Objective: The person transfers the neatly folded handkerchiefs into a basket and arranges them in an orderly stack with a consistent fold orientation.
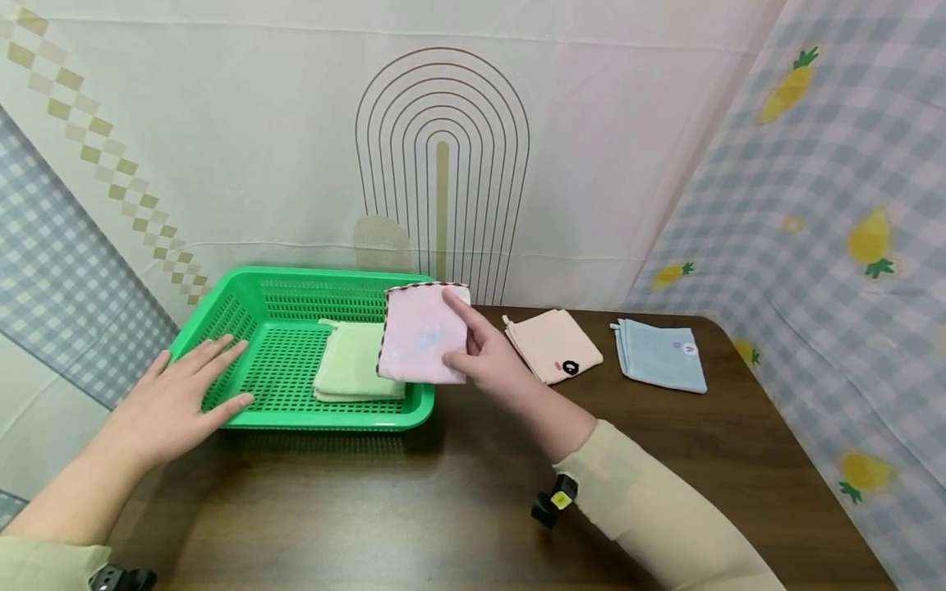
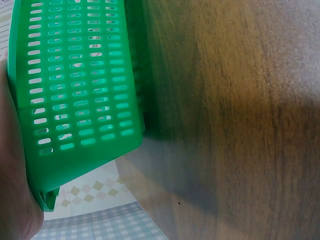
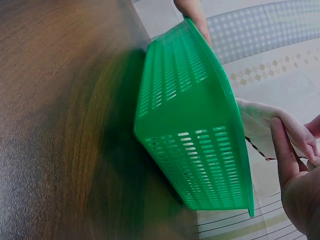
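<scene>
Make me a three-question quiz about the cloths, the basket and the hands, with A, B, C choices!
1. Where is the green cloth? A in the green basket B on the floor C under the table
2. How many cloths lie on the bare table? A one B two C four
3. What is the right hand doing? A resting flat B holding the pink cloth C pointing up

Answers: 1 A, it lies on the basket's floor. 2 B, the peach cloth and the blue cloth. 3 B, fingers and thumb pinch its edge.

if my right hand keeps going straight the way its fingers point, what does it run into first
Probably the back wall of the green basket. The right hand holds the pink cloth above the basket's right end, fingers pointing up-left; depth is unclear.
</scene>
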`<act>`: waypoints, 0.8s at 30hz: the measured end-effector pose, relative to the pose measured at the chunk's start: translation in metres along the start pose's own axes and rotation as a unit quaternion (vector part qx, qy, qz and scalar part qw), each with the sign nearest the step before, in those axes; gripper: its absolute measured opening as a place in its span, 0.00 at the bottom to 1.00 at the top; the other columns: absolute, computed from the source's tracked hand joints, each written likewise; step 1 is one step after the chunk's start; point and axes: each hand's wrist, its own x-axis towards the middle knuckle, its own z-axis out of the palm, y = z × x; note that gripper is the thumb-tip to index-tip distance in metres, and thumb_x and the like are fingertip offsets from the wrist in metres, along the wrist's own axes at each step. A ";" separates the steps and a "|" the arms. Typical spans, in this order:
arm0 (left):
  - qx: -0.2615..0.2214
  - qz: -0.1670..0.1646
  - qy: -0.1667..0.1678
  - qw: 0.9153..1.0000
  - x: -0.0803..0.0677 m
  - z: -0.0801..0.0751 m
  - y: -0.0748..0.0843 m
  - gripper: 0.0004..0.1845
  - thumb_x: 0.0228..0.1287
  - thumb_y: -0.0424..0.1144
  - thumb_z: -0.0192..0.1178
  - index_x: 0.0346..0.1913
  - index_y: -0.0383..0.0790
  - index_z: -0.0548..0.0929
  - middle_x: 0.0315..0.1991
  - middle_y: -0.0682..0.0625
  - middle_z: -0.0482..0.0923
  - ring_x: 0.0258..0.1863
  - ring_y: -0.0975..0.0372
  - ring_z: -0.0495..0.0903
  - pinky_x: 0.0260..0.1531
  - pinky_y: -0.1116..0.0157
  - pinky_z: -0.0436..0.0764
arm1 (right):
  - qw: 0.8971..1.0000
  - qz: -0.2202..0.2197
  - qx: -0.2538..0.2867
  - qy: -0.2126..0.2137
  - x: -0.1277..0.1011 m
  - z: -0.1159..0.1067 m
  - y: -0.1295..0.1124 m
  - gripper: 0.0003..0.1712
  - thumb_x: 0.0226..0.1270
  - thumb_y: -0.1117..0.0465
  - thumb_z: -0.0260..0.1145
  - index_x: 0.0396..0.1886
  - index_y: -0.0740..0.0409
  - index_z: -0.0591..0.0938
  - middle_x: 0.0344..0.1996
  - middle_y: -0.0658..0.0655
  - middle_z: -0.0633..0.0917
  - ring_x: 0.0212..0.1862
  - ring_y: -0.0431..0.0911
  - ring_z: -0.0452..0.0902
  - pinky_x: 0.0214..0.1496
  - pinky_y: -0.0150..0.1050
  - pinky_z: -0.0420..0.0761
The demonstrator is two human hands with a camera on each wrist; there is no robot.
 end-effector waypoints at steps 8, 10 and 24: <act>0.000 0.001 0.000 1.000 0.000 -0.001 0.000 0.45 0.68 0.61 0.57 0.80 0.50 0.49 0.78 0.39 0.51 0.74 0.40 0.54 0.72 0.46 0.23 | 1.000 0.010 -0.018 0.001 0.007 0.011 0.003 0.51 0.58 0.82 0.56 0.79 0.46 0.59 0.73 0.61 0.63 0.56 0.47 0.72 0.48 0.34 0.82; 0.000 0.000 -0.001 1.000 0.000 -0.001 0.001 0.45 0.69 0.61 0.56 0.80 0.50 0.49 0.78 0.39 0.51 0.74 0.40 0.54 0.72 0.46 0.23 | 1.000 0.011 -0.020 0.002 0.010 0.014 0.004 0.50 0.58 0.82 0.56 0.79 0.46 0.59 0.72 0.60 0.64 0.56 0.46 0.73 0.48 0.34 0.82; 0.000 -0.001 -0.005 1.000 0.000 -0.002 0.003 0.45 0.69 0.61 0.56 0.81 0.50 0.48 0.78 0.39 0.51 0.73 0.39 0.54 0.72 0.46 0.23 | 0.999 0.025 -0.049 0.000 0.023 0.032 0.001 0.50 0.58 0.80 0.57 0.78 0.40 0.62 0.68 0.59 0.68 0.44 0.45 0.78 0.42 0.35 0.83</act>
